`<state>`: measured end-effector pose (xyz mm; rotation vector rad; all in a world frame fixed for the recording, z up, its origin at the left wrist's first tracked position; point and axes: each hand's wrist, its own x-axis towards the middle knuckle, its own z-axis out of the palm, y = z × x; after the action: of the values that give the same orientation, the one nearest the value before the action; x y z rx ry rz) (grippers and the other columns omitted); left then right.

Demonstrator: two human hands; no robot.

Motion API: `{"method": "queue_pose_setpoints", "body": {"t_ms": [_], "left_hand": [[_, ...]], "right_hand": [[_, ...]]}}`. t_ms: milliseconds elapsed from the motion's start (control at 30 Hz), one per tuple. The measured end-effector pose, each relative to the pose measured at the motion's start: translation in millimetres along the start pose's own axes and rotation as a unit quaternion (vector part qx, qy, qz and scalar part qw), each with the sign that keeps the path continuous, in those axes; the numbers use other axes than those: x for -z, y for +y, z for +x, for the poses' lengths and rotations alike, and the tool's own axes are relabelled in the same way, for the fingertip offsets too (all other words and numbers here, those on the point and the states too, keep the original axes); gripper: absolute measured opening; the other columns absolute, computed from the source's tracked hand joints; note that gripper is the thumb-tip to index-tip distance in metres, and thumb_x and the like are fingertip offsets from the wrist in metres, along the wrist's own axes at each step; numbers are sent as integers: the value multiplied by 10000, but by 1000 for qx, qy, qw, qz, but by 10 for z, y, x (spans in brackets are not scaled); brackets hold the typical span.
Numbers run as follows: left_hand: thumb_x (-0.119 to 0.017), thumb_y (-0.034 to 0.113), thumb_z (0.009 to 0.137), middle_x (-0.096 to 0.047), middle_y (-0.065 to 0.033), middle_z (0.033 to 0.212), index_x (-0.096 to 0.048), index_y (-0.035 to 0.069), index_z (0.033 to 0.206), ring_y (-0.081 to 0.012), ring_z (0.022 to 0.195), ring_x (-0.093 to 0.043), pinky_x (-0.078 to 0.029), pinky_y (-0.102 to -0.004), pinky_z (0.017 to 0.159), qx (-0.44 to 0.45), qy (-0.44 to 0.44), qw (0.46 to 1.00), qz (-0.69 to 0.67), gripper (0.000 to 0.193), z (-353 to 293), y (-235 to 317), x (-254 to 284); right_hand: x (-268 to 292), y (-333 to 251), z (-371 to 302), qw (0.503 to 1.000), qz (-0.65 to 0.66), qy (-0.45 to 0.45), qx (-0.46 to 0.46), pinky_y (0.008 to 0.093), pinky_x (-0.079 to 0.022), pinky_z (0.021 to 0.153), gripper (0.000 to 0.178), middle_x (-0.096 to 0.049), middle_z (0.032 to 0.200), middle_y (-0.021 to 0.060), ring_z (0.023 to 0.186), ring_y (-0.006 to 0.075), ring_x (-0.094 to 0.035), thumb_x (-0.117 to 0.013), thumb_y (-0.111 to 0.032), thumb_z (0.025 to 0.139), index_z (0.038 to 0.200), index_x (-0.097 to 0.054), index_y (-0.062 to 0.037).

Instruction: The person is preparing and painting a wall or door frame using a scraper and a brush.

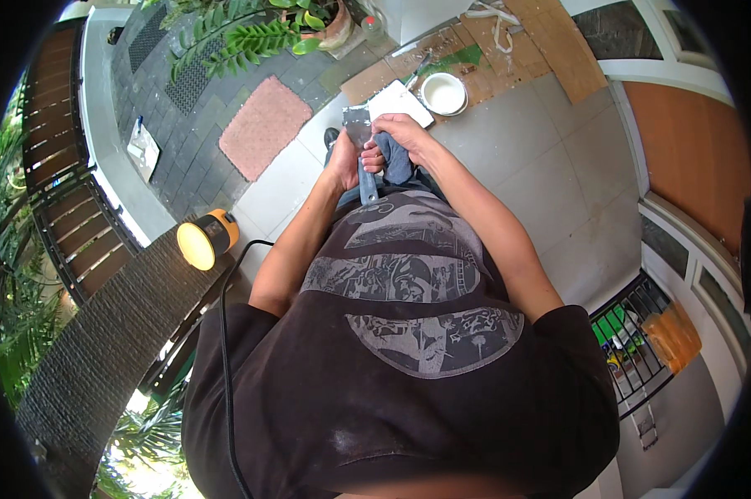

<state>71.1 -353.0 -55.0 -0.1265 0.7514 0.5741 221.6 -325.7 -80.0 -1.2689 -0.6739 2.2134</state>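
Observation:
Close in front of my body, my left hand (344,164) is closed around a putty knife (358,131). Its wide metal blade points away from me and has whitish smears, while the blue-grey handle hangs down toward my shirt. My right hand (405,133) grips a dark grey-blue cloth (395,161), its fingertips beside the blade's right edge. Whether the cloth touches the blade cannot be made out. Just beyond my hands a white flat board (398,103) lies on the floor. Right of it stands a white bucket (444,95) with pale, creamy stuff inside.
Flattened cardboard (517,62) covers the floor at the far right. A pink mat (265,127) lies to the left, a potted plant (329,32) stands at the back. A yellow-and-black lamp (207,239) sits on the ledge at left. An orange-brown panel (683,166) is at right.

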Motion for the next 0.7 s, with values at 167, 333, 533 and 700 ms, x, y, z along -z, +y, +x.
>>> {"method": "queue_pose_setpoints", "body": {"t_ms": [167,333,533,700], "left_hand": [[-255,538,889,-267,52,505,-324,119,643,-70,414,-267,-226,-205,377,18,16,999,23,490,58,-128,30],[-216,539,883,-255,61,500,-329,114,661,-70,403,-252,-218,-213,374,7,47,996,80,492,85,-199,36],[-192,533,881,-240,63,494,-314,125,638,-79,393,-224,-205,-221,374,-1,59,992,113,491,58,-255,66],[-121,527,885,-227,57,506,-297,131,634,-84,403,-205,-185,-232,385,5,71,982,175,501,38,-271,39]], "right_hand": [[35,98,-27,997,41,19,-55,281,-476,548,125,-576,683,62,572,173,-576,-560,-162,803,760,-579,-46],[8,142,-108,992,94,64,-49,294,-477,529,158,-583,638,93,554,192,-582,-576,-189,785,732,-553,-42],[26,225,-17,987,133,61,-73,310,-465,493,217,-552,611,73,501,205,-565,-572,-246,775,690,-521,-53],[53,258,18,978,184,58,-79,321,-478,485,238,-500,589,55,468,210,-539,-568,-278,771,688,-498,-66]]}}
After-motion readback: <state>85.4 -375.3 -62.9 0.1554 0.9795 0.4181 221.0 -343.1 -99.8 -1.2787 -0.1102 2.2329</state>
